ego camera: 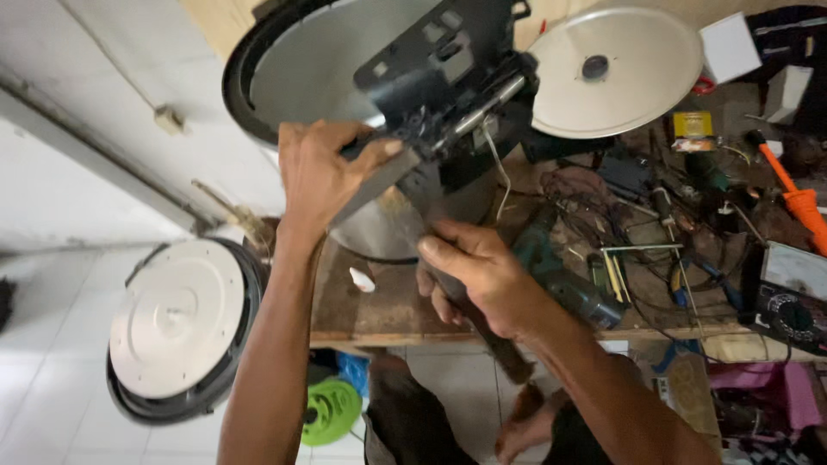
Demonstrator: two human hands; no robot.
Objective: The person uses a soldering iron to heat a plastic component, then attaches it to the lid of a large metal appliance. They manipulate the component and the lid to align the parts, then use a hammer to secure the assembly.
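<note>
A multimeter [791,297], orange tool [799,200] and round white lid [177,317] lie nearby

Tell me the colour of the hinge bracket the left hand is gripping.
Black. The hinge bracket under the left hand shows best in the head view, against the grey metal lid.

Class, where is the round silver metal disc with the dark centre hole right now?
The silver disc sits at upper right, leaning over the cluttered workbench, beside the black hinge part.
</note>
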